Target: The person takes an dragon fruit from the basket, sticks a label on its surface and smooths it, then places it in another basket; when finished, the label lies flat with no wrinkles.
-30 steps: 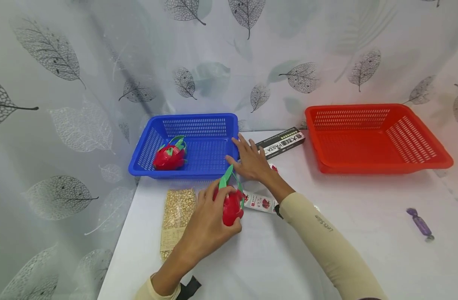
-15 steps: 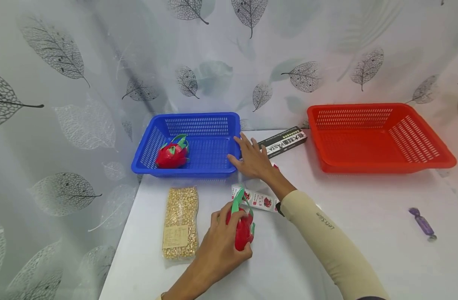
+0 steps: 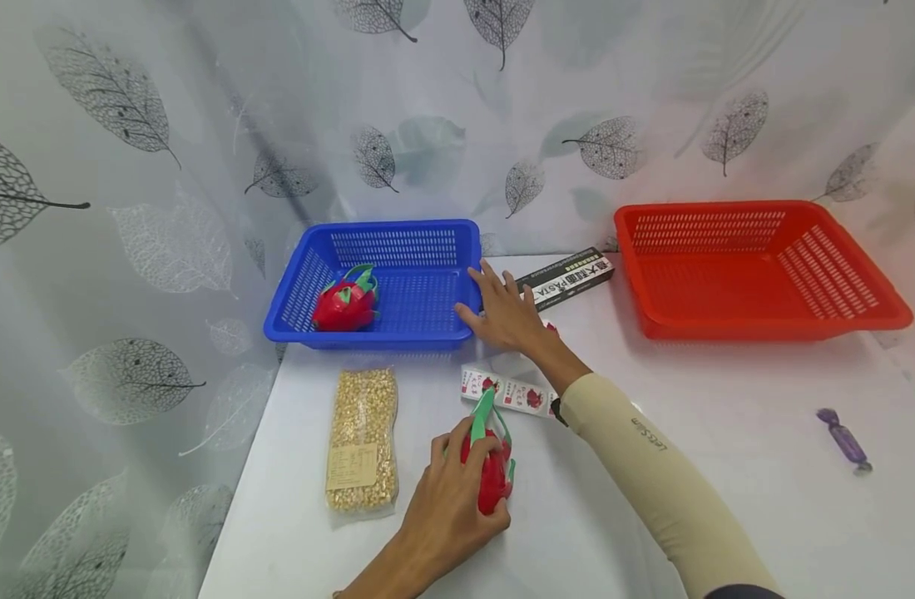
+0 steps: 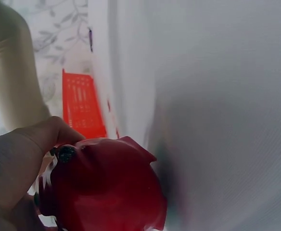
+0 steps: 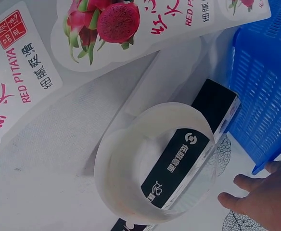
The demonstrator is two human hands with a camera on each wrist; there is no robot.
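Note:
My left hand [image 3: 446,512] grips a red dragon fruit [image 3: 495,484] with green leaf tips, low over the front middle of the table. In the left wrist view, the red skin of that fruit [image 4: 109,187] fills the lower part, with the thumb along its side. Fingers spread, my right hand [image 3: 508,316] rests at the right rim of the blue basket [image 3: 368,340]. A second dragon fruit [image 3: 345,308] lies inside that basket, on the left. Beneath the right wrist runs a strip of Red Pitaya labels [image 3: 513,393]; its roll [image 5: 109,163] shows in the right wrist view.
Behind the right hand lies a black and white pasta box [image 3: 566,279]. A red basket [image 3: 757,329] stands at the back right. On the left there is a clear bag of yellow grains [image 3: 363,428]. A purple wrapped candy [image 3: 844,441] lies at far right.
My left hand has carried the dragon fruit from near the blue basket toward the table's front and slightly right. The right hand has stayed by the basket rim.

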